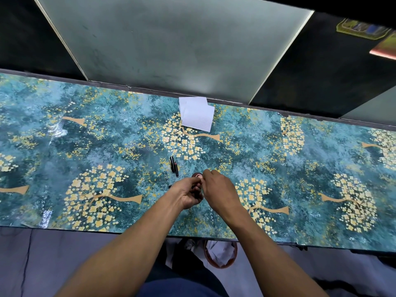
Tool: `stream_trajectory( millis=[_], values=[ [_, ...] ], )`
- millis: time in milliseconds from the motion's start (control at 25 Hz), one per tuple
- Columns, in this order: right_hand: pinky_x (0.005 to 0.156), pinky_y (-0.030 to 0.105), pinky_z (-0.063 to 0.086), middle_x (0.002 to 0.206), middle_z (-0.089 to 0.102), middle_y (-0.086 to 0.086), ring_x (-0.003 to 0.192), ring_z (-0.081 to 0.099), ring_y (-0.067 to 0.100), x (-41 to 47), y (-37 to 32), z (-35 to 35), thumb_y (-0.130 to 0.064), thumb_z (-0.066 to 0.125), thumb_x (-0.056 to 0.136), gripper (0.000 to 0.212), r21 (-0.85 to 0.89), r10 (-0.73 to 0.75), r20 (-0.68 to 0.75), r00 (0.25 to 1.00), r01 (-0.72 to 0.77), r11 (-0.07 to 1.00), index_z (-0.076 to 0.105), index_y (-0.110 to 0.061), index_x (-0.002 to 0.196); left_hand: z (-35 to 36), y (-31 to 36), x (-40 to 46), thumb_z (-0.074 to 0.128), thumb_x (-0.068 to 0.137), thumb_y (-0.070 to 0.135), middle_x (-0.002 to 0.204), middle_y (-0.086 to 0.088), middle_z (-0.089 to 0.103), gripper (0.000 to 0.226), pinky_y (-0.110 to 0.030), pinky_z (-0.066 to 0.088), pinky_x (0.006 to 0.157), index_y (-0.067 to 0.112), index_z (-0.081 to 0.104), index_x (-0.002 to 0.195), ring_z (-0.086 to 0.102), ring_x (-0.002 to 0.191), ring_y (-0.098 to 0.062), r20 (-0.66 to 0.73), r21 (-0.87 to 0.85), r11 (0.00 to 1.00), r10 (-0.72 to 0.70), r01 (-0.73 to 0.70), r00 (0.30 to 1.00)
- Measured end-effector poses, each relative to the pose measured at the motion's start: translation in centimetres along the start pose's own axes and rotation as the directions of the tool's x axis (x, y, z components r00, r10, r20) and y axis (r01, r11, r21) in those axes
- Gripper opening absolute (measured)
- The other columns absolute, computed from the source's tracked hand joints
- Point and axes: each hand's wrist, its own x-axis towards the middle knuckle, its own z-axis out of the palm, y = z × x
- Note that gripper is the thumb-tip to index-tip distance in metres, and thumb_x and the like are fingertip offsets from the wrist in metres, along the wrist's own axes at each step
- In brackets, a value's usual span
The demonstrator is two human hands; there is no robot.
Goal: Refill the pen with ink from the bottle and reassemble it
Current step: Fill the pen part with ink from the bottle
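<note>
a: we start left: two pen parts (174,165) lie on the table (85,146), beyond our left hand (189,195), which is curled around something hidden.

b: bottle (197,175) between our hands, right hand (216,186) pinching at its top. glass, likely slippery; we'd hold its body.

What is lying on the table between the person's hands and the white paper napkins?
In the head view, two dark pen parts lie side by side between the hands and the napkins; otherwise only the flowered table covering shows there.
</note>
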Motion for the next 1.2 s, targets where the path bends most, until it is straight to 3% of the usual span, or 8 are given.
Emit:
stream_trajectory(
  millis=[600, 880, 1080, 1200],
  values=[
    [0.062, 0.035, 0.036, 0.099, 0.069, 0.015, 0.088, 0.066, 0.036, -0.4, -0.6, 0.4, -0.021, 0.040, 0.105, 0.024, -0.056, 0.112, -0.039, 0.993, -0.114, 0.992, 0.059, -0.006, 0.106, 0.0, -0.1, -0.4, 0.063, 0.093, 0.013, 0.049, -0.001, 0.052, 0.023, -0.022, 0.036, 0.056, 0.007, 0.059, 0.071, 0.043, 0.038, -0.008, 0.011, -0.027, 1.000, 0.009, -0.009, 1.000],
    [0.057, 0.033, 0.037, 0.084, 0.069, 0.012, 0.072, 0.062, 0.031, -1.2, 0.4, 1.7, -0.038, 0.043, 0.105, 0.037, 0.137, 0.247, -0.078, 0.966, -0.235, 0.962, 0.067, -0.011, 0.095, -0.6, -0.7, -1.6, 0.064, 0.088, 0.007, 0.057, -0.006, 0.060, 0.009, -0.030, 0.048, 0.064, 0.000, 0.065, 0.082, 0.053, 0.061, -0.014, 0.084, -0.007, 1.000, 0.009, -0.008, 0.996],
    [0.056, 0.032, 0.030, 0.076, 0.066, 0.011, 0.061, 0.052, 0.024, -1.5, 0.6, 2.2, -0.034, 0.049, 0.104, 0.036, 0.283, 0.316, -0.028, 0.949, -0.295, 0.912, 0.068, -0.009, 0.087, -1.1, -1.2, -2.0, 0.057, 0.090, 0.001, 0.060, -0.006, 0.062, 0.011, -0.032, 0.050, 0.066, -0.002, 0.065, 0.084, 0.054, 0.060, -0.012, 0.102, -0.004, 1.000, 0.008, -0.008, 0.995],
    [0.052, 0.033, 0.034, 0.073, 0.068, 0.008, 0.060, 0.058, 0.022, -1.5, 0.7, 2.5, -0.032, 0.051, 0.103, 0.035, 0.370, 0.351, 0.001, 0.936, -0.326, 0.870, 0.068, -0.010, 0.082, -1.2, -1.2, -2.2, 0.058, 0.089, 0.001, 0.068, -0.007, 0.061, 0.009, -0.032, 0.052, 0.068, -0.003, 0.066, 0.088, 0.055, 0.059, -0.012, 0.116, -0.002, 1.000, 0.017, -0.017, 0.993]
  ],
)
